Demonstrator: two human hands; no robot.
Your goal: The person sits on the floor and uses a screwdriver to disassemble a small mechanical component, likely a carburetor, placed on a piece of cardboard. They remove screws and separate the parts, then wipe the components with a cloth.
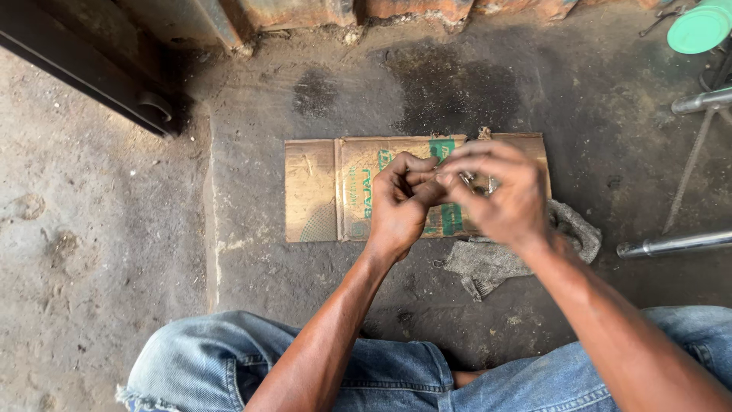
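Small shiny metal part (467,181), probably hard, light and greasy, is pinched between the fingertips of both hands. Left hand (400,204) clenches around it, right hand (499,191) grips from above, over the flattened brown cardboard sheet (320,191) on the floor.

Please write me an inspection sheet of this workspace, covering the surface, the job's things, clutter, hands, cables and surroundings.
Surface: dark, stained concrete floor; a flattened cardboard sheet lies on it.
Job's things: small shiny metal part held between both hands above the cardboard; its kind is too small to tell.
Clutter: grey rag on the floor, beside the cardboard's near edge.
Hands: left hand and right hand meet, fingers closed around the metal part.
Cables: nothing seen.
Surroundings: metal tubes at right, green round lid top right, dark metal frame top left, brick edge at the top.
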